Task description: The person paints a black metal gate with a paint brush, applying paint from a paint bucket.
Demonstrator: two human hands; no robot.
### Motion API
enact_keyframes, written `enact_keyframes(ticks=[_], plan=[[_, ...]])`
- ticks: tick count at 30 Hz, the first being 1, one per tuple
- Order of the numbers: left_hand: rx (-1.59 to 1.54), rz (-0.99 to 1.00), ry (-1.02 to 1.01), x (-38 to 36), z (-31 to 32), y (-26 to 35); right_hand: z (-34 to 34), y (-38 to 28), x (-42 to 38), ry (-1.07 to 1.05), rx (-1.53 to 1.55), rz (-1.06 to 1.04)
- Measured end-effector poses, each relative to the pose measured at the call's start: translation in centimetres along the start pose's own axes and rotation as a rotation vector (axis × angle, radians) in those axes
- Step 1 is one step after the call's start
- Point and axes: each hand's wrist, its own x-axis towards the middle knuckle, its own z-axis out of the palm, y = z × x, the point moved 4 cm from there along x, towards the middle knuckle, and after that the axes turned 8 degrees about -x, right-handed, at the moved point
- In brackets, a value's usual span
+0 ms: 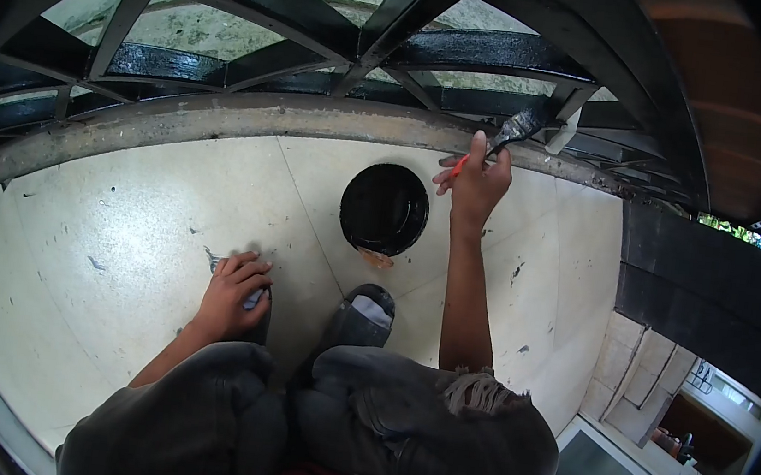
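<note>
My right hand (477, 181) is raised and grips a paintbrush (514, 131) with an orange handle, its dark bristles against the black metal railing (324, 65). My left hand (234, 289) rests on my left foot on the pale tiled floor (124, 211), fingers curled over it. An open can of black paint (384, 208) stands on the floor just left of my right wrist.
I squat with both knees (361, 421) in grey trousers at the bottom of the view; my right foot in a sandal (365, 315) is in front of the can. A concrete kerb (254, 118) carries the railing. At the right the floor ends at a drop (661, 388).
</note>
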Motion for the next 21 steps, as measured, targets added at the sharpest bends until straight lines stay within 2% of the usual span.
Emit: enact_keyframes(ticks=[2,4,6,8,10,12,13,17,21], plan=[[-0.017,-0.021,-0.011,-0.1,-0.1,0.3,0.3,-0.6,-0.8,-0.020,-0.039,-0.040],[-0.004,-0.015,-0.013,-0.4,0.3,0.0,0.8,-2.2,-2.1,-0.007,-0.092,-0.202],[0.012,0.004,0.001,-0.4,0.5,-0.1,0.4,-1.4,-0.9,-0.028,-0.032,-0.201],[0.013,0.001,-0.006,-0.2,0.4,-0.1,0.1,-0.5,-0.2,-0.002,0.117,0.001],[0.016,-0.002,-0.002,-0.1,0.2,0.0,0.7,-0.7,-1.8,-0.066,0.159,-0.036],[0.009,-0.010,-0.013,-0.1,0.1,0.0,1.0,-1.0,-2.6,-0.135,0.236,0.021],[0.011,-0.006,-0.001,0.0,0.1,0.0,0.5,-0.8,-1.3,-0.074,0.281,-0.040],[0.006,0.007,0.001,-0.2,0.4,-0.2,1.7,-1.3,-2.0,-0.142,0.285,0.022],[0.001,0.002,-0.006,-0.2,0.3,0.0,0.4,-1.0,-0.3,-0.078,0.314,-0.046]])
